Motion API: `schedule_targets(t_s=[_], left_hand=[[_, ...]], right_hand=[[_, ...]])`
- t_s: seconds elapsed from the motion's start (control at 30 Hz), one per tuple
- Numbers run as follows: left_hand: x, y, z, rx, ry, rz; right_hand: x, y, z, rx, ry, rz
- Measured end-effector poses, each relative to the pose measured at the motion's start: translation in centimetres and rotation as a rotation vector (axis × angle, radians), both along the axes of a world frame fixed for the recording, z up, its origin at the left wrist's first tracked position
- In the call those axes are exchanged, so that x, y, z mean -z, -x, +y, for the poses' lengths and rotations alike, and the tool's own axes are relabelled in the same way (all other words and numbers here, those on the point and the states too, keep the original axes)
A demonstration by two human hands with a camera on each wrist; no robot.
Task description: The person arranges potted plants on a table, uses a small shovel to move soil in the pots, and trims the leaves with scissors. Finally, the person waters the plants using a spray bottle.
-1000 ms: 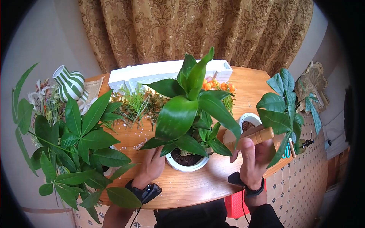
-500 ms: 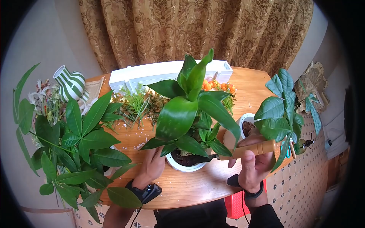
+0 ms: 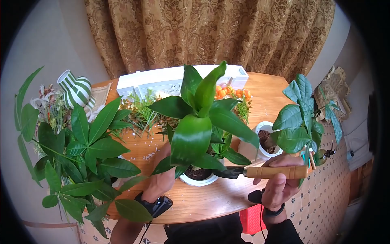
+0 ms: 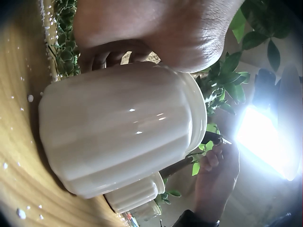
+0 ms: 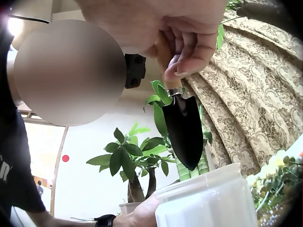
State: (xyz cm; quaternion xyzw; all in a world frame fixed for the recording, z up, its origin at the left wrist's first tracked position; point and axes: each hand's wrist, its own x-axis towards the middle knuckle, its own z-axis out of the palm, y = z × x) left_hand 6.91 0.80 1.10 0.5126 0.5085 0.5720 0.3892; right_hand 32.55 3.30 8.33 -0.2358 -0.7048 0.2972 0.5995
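Observation:
In the head view a white pot [image 3: 204,182] of dark soil holds a broad-leaved green plant [image 3: 190,140]. My left hand [image 3: 163,179] is at the pot's left side; in the left wrist view its fingers curl behind the pot [image 4: 123,127]. The wooden handle [image 3: 280,172] of a small trowel is gripped by my right hand [image 3: 280,189], the black blade [image 3: 229,173] pointing left at the pot's right edge. Seen from the right wrist, the blade [image 5: 183,130] hangs tip-down over the pot rim [image 5: 203,182], near thick green stems. Leaves hide part of the soil.
Another white pot [image 3: 279,153] with brown soil stands right of centre. Large leafy plants flank both sides. Behind are a white box [image 3: 162,79], orange berries [image 3: 221,93] and cut greenery [image 3: 144,114]; a striped vase [image 3: 77,90] is at left. White bits are scattered on the wooden table [image 3: 195,205].
My right hand has moved slightly right and down, and the trowel has swung from slanted to nearly level, with its blade in view. My left hand reaches farther forward beside the pot; the plant's leaves have shifted.

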Motion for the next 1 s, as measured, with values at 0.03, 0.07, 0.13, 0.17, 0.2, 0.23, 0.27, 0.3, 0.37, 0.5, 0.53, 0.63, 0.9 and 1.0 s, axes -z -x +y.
schedule_targets(t_s=[0.03, 0.07, 0.13, 0.17, 0.2, 0.23, 0.27, 0.3, 0.37, 0.5, 0.53, 0.63, 0.9, 1.0], left_hand=[[0.0, 0.0, 0.0, 0.011, -0.001, -0.001], [0.0, 0.0, 0.0, 0.022, -0.002, -0.003], [0.8, 0.2, 0.1, 0.012, -0.016, 0.047], [1.1, 0.2, 0.2, 0.008, -0.020, 0.063], [1.3, 0.2, 0.4, 0.006, -0.071, 0.054], [1.2, 0.1, 0.4, 0.005, -0.096, 0.048], [1.1, 0.1, 0.3, 0.004, -0.122, 0.043], [0.6, 0.0, 0.2, 0.022, -0.091, 0.034], [0.5, 0.0, -0.1, 0.039, -0.061, 0.024], [1.6, 0.4, -0.6, 0.049, -0.003, 0.051], [1.5, 0.4, -0.7, 0.060, -0.024, 0.086], [-0.2, 0.1, -0.9, 0.015, 0.011, 0.206], [-0.3, 0.1, -1.5, -0.011, 0.070, 0.292], [0.8, 0.4, -1.6, -0.001, 0.051, 0.375]], right_hand=[[0.0, 0.1, 0.0, -0.005, 0.003, -0.004], [0.0, 0.1, 0.0, -0.005, 0.002, -0.004], [0.1, 0.4, 0.0, -0.021, 0.012, 0.012], [0.1, 0.5, 0.0, -0.022, 0.011, 0.011], [0.1, 0.6, -0.1, -0.032, 0.025, 0.021], [0.1, 0.6, -0.1, -0.042, 0.038, 0.032], [0.2, 0.6, 0.0, -0.042, 0.038, 0.030], [0.3, 0.6, 0.0, -0.046, 0.020, 0.014], [0.6, 0.5, 0.1, -0.052, 0.003, -0.004], [0.6, 0.1, 0.1, -0.014, -0.048, -0.063], [0.5, 0.0, 0.1, -0.009, -0.040, -0.071], [0.2, 0.0, 0.1, 0.012, -0.098, -0.102], [-0.2, 0.7, -0.1, -0.029, -0.070, -0.191], [-0.2, 0.7, -0.2, -0.039, -0.070, -0.218]])
